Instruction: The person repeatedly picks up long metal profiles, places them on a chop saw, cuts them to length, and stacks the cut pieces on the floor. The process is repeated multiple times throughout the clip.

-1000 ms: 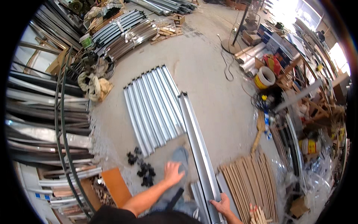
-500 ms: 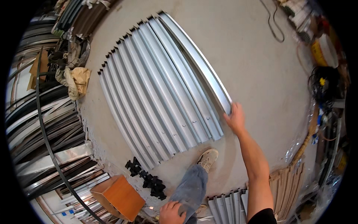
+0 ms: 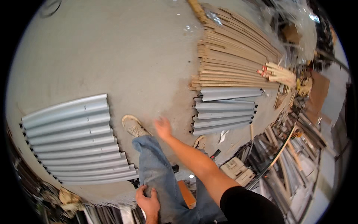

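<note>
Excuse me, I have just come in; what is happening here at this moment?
Nothing appears to be held: the left hand rests on the jeans, and the right hand, blurred, is above the floor. A larger row of silvery metal profiles lies to the left, a smaller row to the right, beside brown strips.
</note>
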Available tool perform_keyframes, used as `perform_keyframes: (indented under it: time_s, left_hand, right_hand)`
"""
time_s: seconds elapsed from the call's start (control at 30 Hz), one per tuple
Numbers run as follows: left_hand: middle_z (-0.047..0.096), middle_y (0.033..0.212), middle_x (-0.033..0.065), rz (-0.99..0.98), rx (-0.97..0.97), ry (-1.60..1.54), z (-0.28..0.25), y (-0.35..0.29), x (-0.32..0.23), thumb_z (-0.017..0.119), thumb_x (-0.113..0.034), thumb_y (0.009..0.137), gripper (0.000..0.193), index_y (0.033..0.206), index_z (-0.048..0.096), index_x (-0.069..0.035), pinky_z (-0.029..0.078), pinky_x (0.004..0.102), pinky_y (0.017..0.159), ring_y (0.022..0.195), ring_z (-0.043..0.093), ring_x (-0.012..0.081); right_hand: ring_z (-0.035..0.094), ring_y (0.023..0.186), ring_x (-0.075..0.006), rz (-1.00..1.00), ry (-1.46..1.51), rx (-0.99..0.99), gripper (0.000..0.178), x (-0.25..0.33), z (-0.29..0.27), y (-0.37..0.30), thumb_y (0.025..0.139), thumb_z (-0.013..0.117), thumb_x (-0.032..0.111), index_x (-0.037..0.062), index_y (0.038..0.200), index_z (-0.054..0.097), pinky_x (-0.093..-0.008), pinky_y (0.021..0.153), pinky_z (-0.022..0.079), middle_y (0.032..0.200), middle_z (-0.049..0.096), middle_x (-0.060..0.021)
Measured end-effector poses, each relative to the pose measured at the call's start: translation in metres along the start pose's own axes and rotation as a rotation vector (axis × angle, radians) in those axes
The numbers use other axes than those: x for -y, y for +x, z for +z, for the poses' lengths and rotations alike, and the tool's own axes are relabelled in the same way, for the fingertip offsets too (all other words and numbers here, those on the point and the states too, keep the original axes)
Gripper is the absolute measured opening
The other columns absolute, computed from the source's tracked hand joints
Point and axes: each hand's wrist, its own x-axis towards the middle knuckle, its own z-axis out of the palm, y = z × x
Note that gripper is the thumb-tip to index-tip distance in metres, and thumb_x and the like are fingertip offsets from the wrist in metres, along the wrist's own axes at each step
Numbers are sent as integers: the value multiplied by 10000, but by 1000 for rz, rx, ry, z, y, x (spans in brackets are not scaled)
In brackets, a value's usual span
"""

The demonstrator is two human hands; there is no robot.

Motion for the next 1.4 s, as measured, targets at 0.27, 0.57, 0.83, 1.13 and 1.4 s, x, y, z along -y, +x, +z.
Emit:
perform_keyframes:
  time_s: [0.27,0.57,0.83,1.13,1.4]
  left_hand:
    - [715,1124,177,88,-64,288,14,-17,20,811,-200,853,427,1172,671,47,501,405,1013,1106,662,340]
    - [759,1046,210,321,-1,748,121,-83,-46,793,-375,930,503,1210,727,38,541,443,846,900,686,311]
    - [709,1251,244,737,222,1089,221,-122,-109,745,-505,914,704,1364,628,24,532,467,1002,1152,674,417]
    - [670,1192,151,88,1043,850,508,-307,-132,824,-386,876,650,1306,616,55,552,422,918,1063,670,294]
    - [659,1162,82,1134,1387,1410,532,-479,-53,849,-181,776,470,1194,684,-45,557,435,840,969,652,251]
  right_hand:
    - [613,1150,-318,1023,899,-393,647,-231,-186,18,962,712,395,30,1456,507,-546,942,526,1307,614,-189]
    - [722,858,-300,552,1028,-469,303,-384,-187,66,868,767,168,12,1119,702,-464,698,603,1005,739,-113]
    - [733,805,-336,205,1015,-412,335,-301,-295,-162,880,693,197,2,1152,688,-453,738,565,897,743,-204]
    - [645,924,-453,58,831,-490,299,-291,-388,-564,976,585,316,23,1027,624,-545,800,499,972,662,-250]
    - [685,931,-418,84,620,-672,327,-364,-411,-749,1006,574,317,20,1011,710,-524,784,540,1029,707,-253]
